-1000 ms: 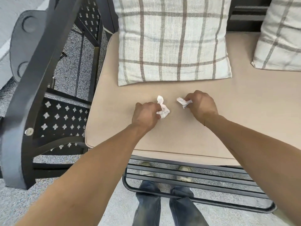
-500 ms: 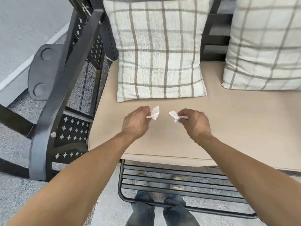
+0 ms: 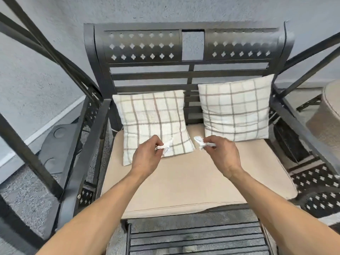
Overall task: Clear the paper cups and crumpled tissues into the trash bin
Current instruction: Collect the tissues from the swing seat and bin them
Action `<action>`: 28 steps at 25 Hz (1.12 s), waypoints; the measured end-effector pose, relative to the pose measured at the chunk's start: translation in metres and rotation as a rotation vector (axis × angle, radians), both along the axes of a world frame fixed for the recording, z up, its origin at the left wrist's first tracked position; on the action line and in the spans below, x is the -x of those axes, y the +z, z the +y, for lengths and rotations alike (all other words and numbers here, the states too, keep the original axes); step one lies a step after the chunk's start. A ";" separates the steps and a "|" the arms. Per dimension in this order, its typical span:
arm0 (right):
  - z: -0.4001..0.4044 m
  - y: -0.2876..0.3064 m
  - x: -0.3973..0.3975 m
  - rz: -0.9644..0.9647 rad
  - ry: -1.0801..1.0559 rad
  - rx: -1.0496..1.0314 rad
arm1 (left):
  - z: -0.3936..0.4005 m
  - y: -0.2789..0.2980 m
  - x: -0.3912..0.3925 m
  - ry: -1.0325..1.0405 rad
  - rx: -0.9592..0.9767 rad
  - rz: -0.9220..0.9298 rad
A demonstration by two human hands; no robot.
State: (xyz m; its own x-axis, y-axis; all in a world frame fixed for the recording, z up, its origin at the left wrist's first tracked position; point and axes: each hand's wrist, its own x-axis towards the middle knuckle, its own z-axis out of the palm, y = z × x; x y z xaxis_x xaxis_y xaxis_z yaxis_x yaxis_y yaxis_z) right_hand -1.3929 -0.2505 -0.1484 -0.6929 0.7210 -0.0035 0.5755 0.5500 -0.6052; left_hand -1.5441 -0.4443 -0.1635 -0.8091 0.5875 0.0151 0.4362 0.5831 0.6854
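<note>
My left hand (image 3: 147, 157) pinches a small white crumpled tissue (image 3: 166, 145), held up in the air in front of the left pillow. My right hand (image 3: 221, 153) pinches a second crumpled white tissue (image 3: 200, 142) at about the same height. Both hands hover above the beige seat cushion (image 3: 184, 183) of a black metal bench. The two tissues sit about a hand's width apart. No paper cup and no trash bin is in view.
Two white plaid pillows (image 3: 152, 124) (image 3: 233, 109) lean on the bench's black backrest (image 3: 184, 48). Black armrests (image 3: 86, 148) and slanted frame bars stand at both sides. A beige round seat (image 3: 329, 116) sits at the right edge. A grey wall is behind.
Both hands have lifted the tissues off the seat cushion and hold them higher. The view has pulled back and tilted up, so the whole bench and backrest show.
</note>
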 end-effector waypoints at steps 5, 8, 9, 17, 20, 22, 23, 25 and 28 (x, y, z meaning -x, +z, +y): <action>-0.007 0.070 -0.056 0.058 -0.136 -0.040 | 0.021 0.064 -0.022 -0.164 -0.179 0.009; -0.014 0.096 -0.103 0.061 -0.235 -0.144 | 0.045 0.086 -0.050 -0.280 -0.255 0.038; -0.016 0.103 -0.119 0.049 -0.258 -0.174 | 0.054 0.092 -0.062 -0.323 -0.280 0.046; -0.028 0.136 -0.276 -0.041 -0.574 -0.311 | 0.130 0.125 -0.190 -0.701 -0.372 0.099; -0.035 0.142 -0.354 -0.033 -0.740 -0.316 | 0.153 0.133 -0.252 -0.836 -0.388 0.104; -0.041 0.145 -0.404 -0.035 -0.833 -0.318 | 0.165 0.136 -0.295 -0.913 -0.398 0.096; -0.044 0.147 -0.429 -0.039 -0.871 -0.323 | 0.170 0.138 -0.319 -0.950 -0.396 0.082; -0.051 0.150 -0.479 -0.045 -0.930 -0.336 | 0.181 0.139 -0.372 -1.021 -0.387 0.056; -0.057 0.152 -0.550 -0.076 -0.979 -0.380 | 0.194 0.140 -0.451 -1.120 -0.380 0.020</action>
